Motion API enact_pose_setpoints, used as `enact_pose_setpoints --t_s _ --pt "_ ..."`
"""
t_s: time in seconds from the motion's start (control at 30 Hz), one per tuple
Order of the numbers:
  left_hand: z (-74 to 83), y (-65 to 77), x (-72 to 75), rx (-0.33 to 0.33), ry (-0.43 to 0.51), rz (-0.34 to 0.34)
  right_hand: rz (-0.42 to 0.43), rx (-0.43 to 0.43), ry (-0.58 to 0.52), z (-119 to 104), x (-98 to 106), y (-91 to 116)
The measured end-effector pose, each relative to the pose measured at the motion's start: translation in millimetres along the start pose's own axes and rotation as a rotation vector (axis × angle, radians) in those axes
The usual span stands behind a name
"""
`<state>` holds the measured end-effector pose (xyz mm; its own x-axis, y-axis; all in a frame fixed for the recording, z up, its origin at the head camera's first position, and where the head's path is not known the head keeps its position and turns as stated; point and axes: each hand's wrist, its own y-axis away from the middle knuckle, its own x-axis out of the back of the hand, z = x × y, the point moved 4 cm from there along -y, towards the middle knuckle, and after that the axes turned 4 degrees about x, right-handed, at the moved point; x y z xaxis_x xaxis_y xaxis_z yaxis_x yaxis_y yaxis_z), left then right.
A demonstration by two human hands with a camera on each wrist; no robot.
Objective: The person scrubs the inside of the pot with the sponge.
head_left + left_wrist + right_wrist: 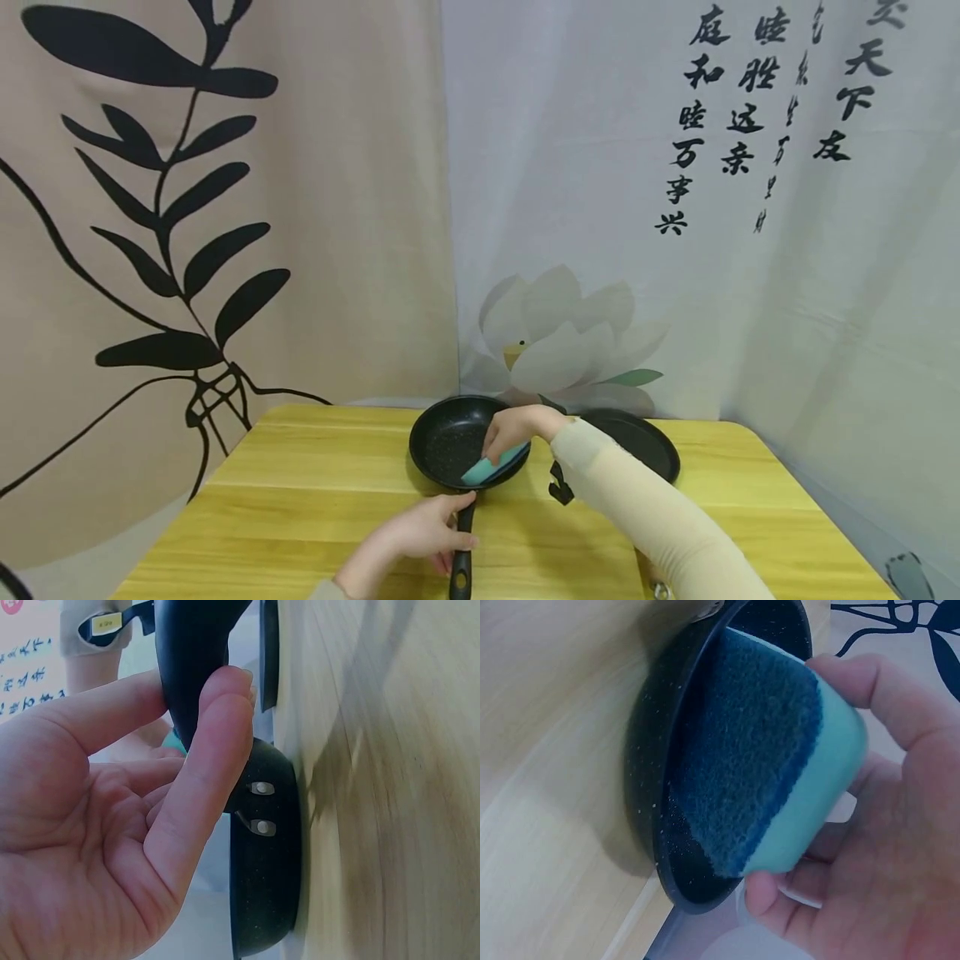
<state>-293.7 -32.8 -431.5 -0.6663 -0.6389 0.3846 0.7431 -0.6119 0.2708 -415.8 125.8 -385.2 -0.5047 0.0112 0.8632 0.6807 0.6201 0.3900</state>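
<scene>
A black speckled frying pan [446, 442] sits on the wooden table, its handle [461, 575] pointing toward me. My left hand [427, 529] grips that handle between thumb and fingers; in the left wrist view the fingers [217, 742] curl round it near the two rivets on the pan's wall. A sponge [802, 802], pale green with a dark blue scouring side, is pinched in my right hand [900, 795]. In the head view the right hand [517, 429] reaches over the pan's right side, with the sponge [491, 468] inside the rim and its scouring side facing the pan.
Right of the frying pan lies a second, flatter black pan [637, 442], partly hidden by my right sleeve [645, 517]. The yellowish wooden table [300, 483] extends on both sides. Behind it hangs a curtain [375, 208] printed with leaves, a lotus and writing.
</scene>
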Motion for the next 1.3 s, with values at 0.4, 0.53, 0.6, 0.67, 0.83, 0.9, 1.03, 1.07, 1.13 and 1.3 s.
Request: enact_pose_setpoints --t_s 0.4,0.53,0.6,0.67,0.83,0.9,1.03,1.07,1.13,1.3 --pt "-1.5 -0.1 -0.8 0.008 -0.004 0.005 -0.004 0.006 -0.124 -7.2 -4.8 -8.5" --pt "-1.6 0.3 -1.0 0.004 -0.016 0.013 0.003 0.014 -0.153 -9.2 -7.9 -11.9" --pt "-1.2 0.5 -1.4 0.001 -0.019 0.016 0.009 0.022 -0.156 -10.2 -8.6 -13.4" --pt "-0.9 0.5 -1.8 -0.003 -0.023 0.018 0.014 0.024 -0.167 -11.0 -9.5 -15.2" --pt "-0.8 -0.6 -1.8 -0.006 -0.033 0.031 0.035 0.017 -0.188 -14.1 -11.1 -20.6" --pt "-1.0 -0.5 -1.8 -0.005 -0.034 0.037 0.05 0.012 -0.198 -15.7 -11.9 -23.2" --pt "-1.0 0.3 -2.4 -0.009 -0.034 0.046 0.09 -0.013 -0.223 -19.1 -13.9 -28.2" --pt "-1.0 0.3 -2.6 -0.01 -0.034 0.046 0.102 -0.019 -0.227 -20.1 -14.5 -29.4" --pt "-0.8 0.1 -2.7 -0.011 -0.035 0.046 0.128 -0.028 -0.228 -22.3 -15.0 -31.2" --pt "-1.1 -0.5 -3.1 -0.003 -0.029 0.037 0.19 -0.035 -0.209 -25.9 -17.4 -37.7"
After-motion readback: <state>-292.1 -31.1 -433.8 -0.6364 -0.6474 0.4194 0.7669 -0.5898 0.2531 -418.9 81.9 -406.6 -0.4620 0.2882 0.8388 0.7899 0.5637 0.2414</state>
